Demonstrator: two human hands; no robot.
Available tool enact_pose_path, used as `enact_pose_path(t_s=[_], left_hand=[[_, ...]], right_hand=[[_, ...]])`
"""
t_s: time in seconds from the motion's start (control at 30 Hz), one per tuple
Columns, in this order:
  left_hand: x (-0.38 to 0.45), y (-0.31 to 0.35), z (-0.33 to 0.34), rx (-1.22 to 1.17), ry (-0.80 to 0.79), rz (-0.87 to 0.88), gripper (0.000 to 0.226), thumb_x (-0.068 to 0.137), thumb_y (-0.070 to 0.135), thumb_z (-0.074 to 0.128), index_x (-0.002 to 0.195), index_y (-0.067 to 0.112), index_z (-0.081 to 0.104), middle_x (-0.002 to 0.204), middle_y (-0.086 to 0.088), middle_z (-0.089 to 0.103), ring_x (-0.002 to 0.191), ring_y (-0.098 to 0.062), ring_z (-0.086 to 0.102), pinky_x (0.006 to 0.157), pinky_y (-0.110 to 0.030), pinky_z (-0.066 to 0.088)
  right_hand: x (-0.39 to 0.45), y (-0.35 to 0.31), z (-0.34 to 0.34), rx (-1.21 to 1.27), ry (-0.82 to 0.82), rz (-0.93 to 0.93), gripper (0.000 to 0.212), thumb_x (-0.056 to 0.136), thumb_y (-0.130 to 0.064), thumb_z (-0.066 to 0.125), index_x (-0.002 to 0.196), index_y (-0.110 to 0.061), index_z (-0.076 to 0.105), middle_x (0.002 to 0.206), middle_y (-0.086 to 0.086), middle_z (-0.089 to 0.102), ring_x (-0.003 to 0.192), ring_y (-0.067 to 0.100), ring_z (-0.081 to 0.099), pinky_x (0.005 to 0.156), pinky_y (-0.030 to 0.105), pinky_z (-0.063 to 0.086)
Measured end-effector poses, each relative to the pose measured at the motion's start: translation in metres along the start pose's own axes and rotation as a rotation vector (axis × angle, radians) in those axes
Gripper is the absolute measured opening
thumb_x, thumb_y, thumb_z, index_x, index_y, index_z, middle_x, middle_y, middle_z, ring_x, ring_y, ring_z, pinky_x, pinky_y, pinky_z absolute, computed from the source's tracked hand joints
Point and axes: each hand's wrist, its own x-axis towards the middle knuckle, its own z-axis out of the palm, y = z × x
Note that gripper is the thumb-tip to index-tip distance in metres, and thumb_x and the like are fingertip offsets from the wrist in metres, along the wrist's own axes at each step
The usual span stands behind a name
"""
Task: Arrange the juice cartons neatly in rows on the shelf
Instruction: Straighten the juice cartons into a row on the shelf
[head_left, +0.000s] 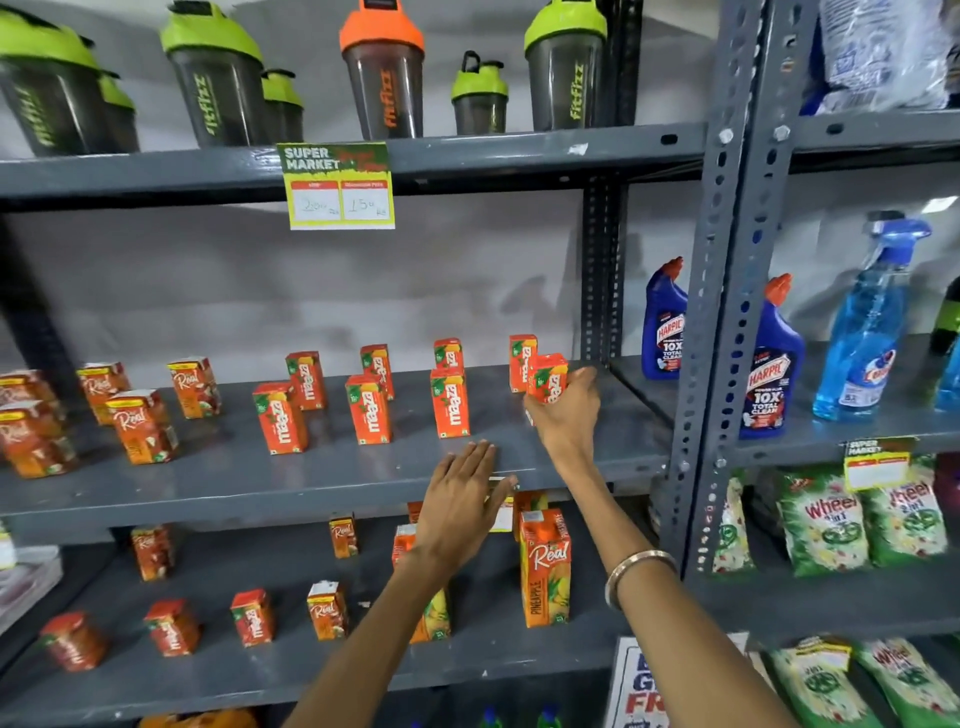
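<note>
Small orange Maaza cartons stand in two rows on the grey middle shelf (311, 478); the front row's nearest carton (450, 402) is upright. My right hand (566, 410) grips one Maaza carton (545, 378) at the right end, just in front of a back-row carton (521, 361). My left hand (460, 499) rests flat, fingers apart, on the shelf's front edge and holds nothing. Real juice cartons (143, 426) stand at the shelf's left end.
The shelf below holds scattered small cartons and a tall Real pineapple carton (545, 566). Shaker bottles (382, 67) fill the top shelf above a price tag (337, 187). Harpic bottles (663, 322), a blue spray bottle (867, 322) and detergent bags (826, 519) sit right of the upright post (711, 322).
</note>
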Motion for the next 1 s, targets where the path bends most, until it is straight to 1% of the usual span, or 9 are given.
enact_pose_path(t_s=[0.13, 0.27, 0.37, 0.43, 0.5, 0.6, 0.7, 0.83, 1.0], left_hand=[[0.001, 0.000, 0.000, -0.001, -0.010, 0.011, 0.068, 0.101, 0.058, 0.019, 0.155, 0.017, 0.026, 0.163, -0.002, 0.028, 0.152, -0.017, 0.019, 0.125, -0.034, 0.006], [0.002, 0.000, 0.003, -0.021, 0.006, 0.006, 0.067, 0.101, 0.058, 0.020, 0.153, 0.017, 0.030, 0.162, -0.002, 0.031, 0.151, -0.016, 0.021, 0.124, -0.034, 0.005], [0.006, 0.002, 0.001, -0.096, 0.082, -0.048, 0.061, 0.103, 0.057, 0.019, 0.146, 0.020, 0.042, 0.152, -0.003, 0.048, 0.143, -0.016, 0.039, 0.126, -0.041, 0.011], [0.011, 0.014, -0.011, -0.252, 0.212, -0.090, 0.052, 0.105, 0.051, 0.025, 0.139, 0.019, 0.051, 0.136, -0.003, 0.063, 0.126, -0.015, 0.057, 0.121, -0.041, 0.028], [0.018, 0.032, -0.026, -0.546, 0.291, -0.152, 0.043, 0.107, 0.043, 0.032, 0.133, 0.020, 0.057, 0.110, 0.003, 0.071, 0.098, -0.001, 0.066, 0.099, -0.029, 0.049], [0.044, 0.060, -0.039, -1.052, 0.141, -0.278, 0.033, 0.107, 0.040, 0.031, 0.125, 0.027, 0.056, 0.096, 0.021, 0.061, 0.079, 0.013, 0.059, 0.083, -0.010, 0.047], [0.080, 0.068, -0.028, -1.209, -0.004, -0.396, 0.056, 0.105, 0.048, 0.019, 0.125, 0.017, 0.061, 0.105, 0.006, 0.066, 0.079, 0.005, 0.056, 0.070, -0.006, 0.047], [0.102, 0.063, -0.015, -1.276, 0.035, -0.427, 0.068, 0.103, 0.054, 0.014, 0.118, 0.014, 0.067, 0.127, -0.013, 0.067, 0.109, -0.016, 0.063, 0.108, -0.034, 0.043], [0.108, 0.051, -0.004, -1.310, 0.055, -0.445, 0.065, 0.098, 0.064, 0.013, 0.089, 0.042, 0.073, 0.118, -0.001, 0.069, 0.121, -0.021, 0.061, 0.116, -0.049, 0.037]], right_hand=[[-0.006, 0.016, 0.012, -0.044, -0.042, -0.006, 0.060, 0.069, -0.030, 0.088, 0.106, -0.013, 0.044, 0.108, 0.009, 0.061, 0.100, 0.021, 0.064, 0.076, 0.029, 0.053], [-0.002, 0.021, 0.009, -0.045, -0.114, -0.004, 0.062, 0.067, -0.037, 0.088, 0.102, -0.011, 0.043, 0.106, 0.008, 0.061, 0.096, 0.018, 0.061, 0.073, 0.024, 0.044], [0.002, 0.033, 0.002, -0.004, -0.193, 0.013, 0.066, 0.065, -0.040, 0.089, 0.104, -0.008, 0.045, 0.104, 0.010, 0.064, 0.095, 0.021, 0.065, 0.068, 0.019, 0.046], [0.003, 0.039, -0.005, 0.010, -0.212, 0.034, 0.065, 0.071, -0.037, 0.086, 0.111, -0.005, 0.047, 0.106, 0.011, 0.066, 0.095, 0.022, 0.067, 0.067, 0.017, 0.045], [0.001, 0.039, -0.012, 0.011, -0.242, 0.023, 0.054, 0.085, -0.033, 0.074, 0.122, -0.003, 0.049, 0.111, 0.015, 0.069, 0.099, 0.025, 0.069, 0.076, 0.021, 0.048], [0.001, 0.034, -0.018, 0.028, -0.357, 0.033, 0.037, 0.101, -0.027, 0.052, 0.130, -0.004, 0.052, 0.120, 0.013, 0.069, 0.110, 0.025, 0.067, 0.088, 0.027, 0.047], [0.006, 0.032, -0.018, 0.004, -0.512, 0.024, 0.030, 0.103, -0.026, 0.045, 0.121, -0.009, 0.061, 0.112, 0.006, 0.071, 0.103, 0.021, 0.069, 0.091, 0.033, 0.053], [0.017, 0.037, -0.016, -0.034, -0.608, -0.043, 0.031, 0.101, -0.035, 0.047, 0.121, -0.020, 0.066, 0.114, -0.001, 0.073, 0.106, 0.014, 0.067, 0.099, 0.041, 0.051], [0.026, 0.041, -0.020, -0.010, -0.647, -0.051, 0.033, 0.100, -0.035, 0.051, 0.126, -0.022, 0.065, 0.121, -0.001, 0.071, 0.114, 0.016, 0.065, 0.104, 0.045, 0.048]])
